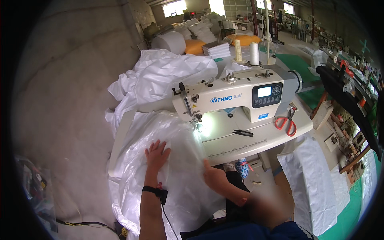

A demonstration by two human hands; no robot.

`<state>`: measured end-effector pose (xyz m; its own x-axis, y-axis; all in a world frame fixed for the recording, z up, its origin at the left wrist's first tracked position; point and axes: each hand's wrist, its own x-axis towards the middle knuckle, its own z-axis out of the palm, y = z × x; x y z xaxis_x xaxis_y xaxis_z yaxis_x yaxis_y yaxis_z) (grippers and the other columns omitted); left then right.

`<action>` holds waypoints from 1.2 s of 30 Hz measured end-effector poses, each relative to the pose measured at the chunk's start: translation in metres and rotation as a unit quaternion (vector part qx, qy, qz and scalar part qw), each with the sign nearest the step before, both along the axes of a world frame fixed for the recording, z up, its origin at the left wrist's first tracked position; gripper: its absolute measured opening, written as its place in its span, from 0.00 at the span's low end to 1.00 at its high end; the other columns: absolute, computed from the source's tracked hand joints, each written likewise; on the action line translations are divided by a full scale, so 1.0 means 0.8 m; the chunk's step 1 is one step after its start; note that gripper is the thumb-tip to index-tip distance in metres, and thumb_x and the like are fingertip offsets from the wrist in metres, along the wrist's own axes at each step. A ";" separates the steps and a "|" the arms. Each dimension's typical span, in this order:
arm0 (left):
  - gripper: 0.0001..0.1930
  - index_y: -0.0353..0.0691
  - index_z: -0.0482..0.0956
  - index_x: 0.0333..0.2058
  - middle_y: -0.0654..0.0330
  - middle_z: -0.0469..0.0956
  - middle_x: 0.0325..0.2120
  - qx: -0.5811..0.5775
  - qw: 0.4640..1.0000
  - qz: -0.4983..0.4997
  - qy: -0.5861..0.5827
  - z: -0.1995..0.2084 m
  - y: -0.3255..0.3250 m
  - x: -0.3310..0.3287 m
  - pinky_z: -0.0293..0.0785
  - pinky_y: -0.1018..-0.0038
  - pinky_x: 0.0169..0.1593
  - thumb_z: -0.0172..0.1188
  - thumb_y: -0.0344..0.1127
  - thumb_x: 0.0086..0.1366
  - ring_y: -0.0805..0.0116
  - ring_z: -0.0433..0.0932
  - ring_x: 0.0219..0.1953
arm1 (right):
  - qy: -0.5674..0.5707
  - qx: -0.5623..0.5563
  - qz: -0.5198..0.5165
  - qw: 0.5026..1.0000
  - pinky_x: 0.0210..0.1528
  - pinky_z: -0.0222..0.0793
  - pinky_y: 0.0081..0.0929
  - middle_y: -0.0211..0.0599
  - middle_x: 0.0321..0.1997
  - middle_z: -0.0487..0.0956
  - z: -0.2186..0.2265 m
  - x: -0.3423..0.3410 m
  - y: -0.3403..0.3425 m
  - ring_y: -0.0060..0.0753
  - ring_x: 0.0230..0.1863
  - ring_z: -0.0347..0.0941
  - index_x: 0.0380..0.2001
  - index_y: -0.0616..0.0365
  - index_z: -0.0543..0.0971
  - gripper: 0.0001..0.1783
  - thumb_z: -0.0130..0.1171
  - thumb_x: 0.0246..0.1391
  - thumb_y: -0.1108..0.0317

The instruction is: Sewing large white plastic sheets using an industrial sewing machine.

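A thin, shiny white plastic sheet point(180, 144) lies over the left end of the sewing machine's table point(280, 138) and hangs down in front. My left hand point(157, 157) rests flat on it with fingers spread. At the sheet's right edge, by the table's front, my right hand point(215, 178) is closed on the material; its fingertips are partly hidden. Ahead of both hands stands the white sewing machine point(224, 96), its lamp lit beside the needle area. The sheet's edge runs from under the needle area toward my right hand.
Black thread snips point(243, 133) and red-handled scissors point(286, 125) lie on the table. Thread cones point(254, 54) stand behind the machine. More white sheeting point(160, 74) is heaped beyond it, and a white piece point(310, 180) hangs at right. A dark rail point(344, 108) runs along the right.
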<state>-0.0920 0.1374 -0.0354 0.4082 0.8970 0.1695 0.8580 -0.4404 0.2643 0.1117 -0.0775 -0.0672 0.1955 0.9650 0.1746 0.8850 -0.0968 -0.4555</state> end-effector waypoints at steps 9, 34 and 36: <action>0.27 0.52 0.70 0.60 0.56 0.64 0.63 0.143 0.990 0.005 0.013 -0.012 -0.100 -0.004 0.41 0.36 0.65 0.56 0.53 0.64 0.49 0.56 0.67 | -0.086 0.027 0.008 0.996 0.21 0.73 0.35 0.40 0.19 0.80 0.019 0.024 -0.001 0.39 0.20 0.80 0.57 0.74 0.66 0.32 0.55 0.48 0.70; 0.31 0.59 0.63 0.65 0.59 0.52 0.69 0.016 0.995 0.052 0.085 0.006 0.033 -0.037 0.40 0.34 0.66 0.46 0.60 0.67 0.51 0.49 0.71 | -0.089 0.016 -0.010 0.996 0.26 0.75 0.36 0.43 0.23 0.81 0.038 0.027 0.116 0.43 0.25 0.80 0.50 0.75 0.71 0.22 0.51 0.53 0.71; 0.29 0.57 0.65 0.64 0.59 0.52 0.70 0.000 0.994 0.060 0.091 0.014 0.036 -0.032 0.40 0.32 0.65 0.47 0.58 0.67 0.50 0.49 0.71 | -0.019 0.019 -0.026 0.999 0.29 0.75 0.37 0.48 0.25 0.81 0.037 0.028 0.106 0.46 0.28 0.80 0.49 0.73 0.72 0.22 0.51 0.53 0.70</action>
